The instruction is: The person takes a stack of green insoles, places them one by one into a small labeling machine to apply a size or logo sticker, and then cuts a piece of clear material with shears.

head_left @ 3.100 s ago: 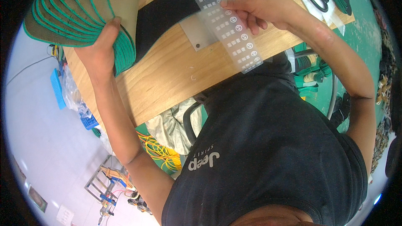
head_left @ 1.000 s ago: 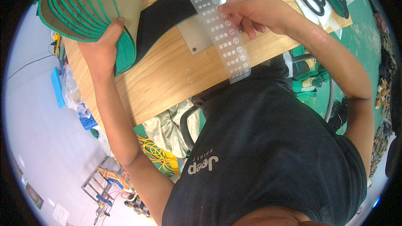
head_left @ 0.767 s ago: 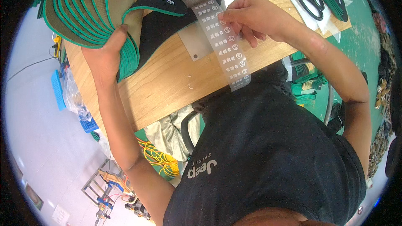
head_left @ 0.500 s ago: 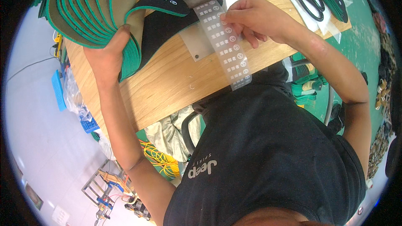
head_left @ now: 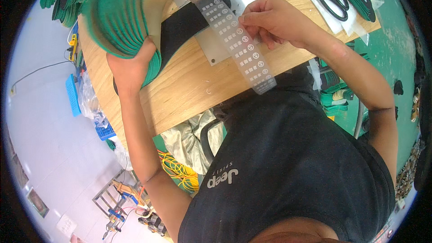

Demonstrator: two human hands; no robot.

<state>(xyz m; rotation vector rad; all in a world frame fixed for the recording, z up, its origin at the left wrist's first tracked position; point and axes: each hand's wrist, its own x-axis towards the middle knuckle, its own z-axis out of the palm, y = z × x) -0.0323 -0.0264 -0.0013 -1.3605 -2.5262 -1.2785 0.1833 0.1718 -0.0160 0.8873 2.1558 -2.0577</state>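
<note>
10 o'clock: insoles (head_left: 121,22) gripped by left fingers (head_left: 147,46) | 1 o'clock: strip (head_left: 238,47) pinched by right fingers (head_left: 253,19) | skew risked by uneven pull

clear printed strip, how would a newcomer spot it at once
At the wooden table, find the right hand. Its fingers pinch the clear strip, slanting toward the table's near edge. Unlike the black insole it overlaps in view, it is see-through with repeated white print.

The strip (head_left: 238,45) in the right hand (head_left: 272,21) is see-through plastic, smooth and shiny. The insoles (head_left: 121,22) in the left hand (head_left: 130,67) look like dull foam. Between the hands, the plate (head_left: 213,49) looks like smooth metal. Below them, the counter (head_left: 180,92) is smooth wood.
</note>
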